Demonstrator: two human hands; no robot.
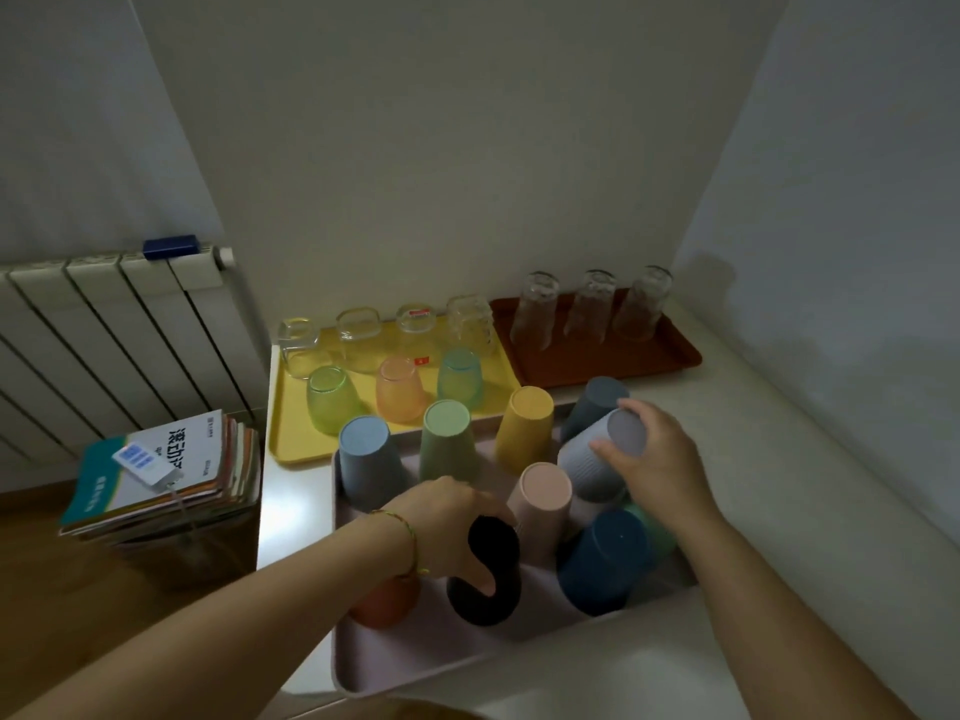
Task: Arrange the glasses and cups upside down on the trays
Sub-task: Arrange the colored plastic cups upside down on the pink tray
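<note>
A pale pink tray [415,662] in front of me holds several plastic cups upside down. My left hand [447,522] grips the black cup [485,579] from above, with an orange-red cup [387,605] partly hidden under my wrist. My right hand [660,459] holds the light grey ribbed cup [597,459], which is tilted. Between them stands the pink cup [543,504], and the dark blue cup [605,561] is beside it. Behind, a yellow tray [291,439] carries upturned glasses, and a brown tray [623,361] carries three tall clear glasses [587,309].
The trays sit on a white counter [779,511] in a wall corner. A stack of books [166,470] lies on the left, lower than the counter. A white radiator [104,330] stands behind it. A green cup [654,527] is half hidden under my right forearm.
</note>
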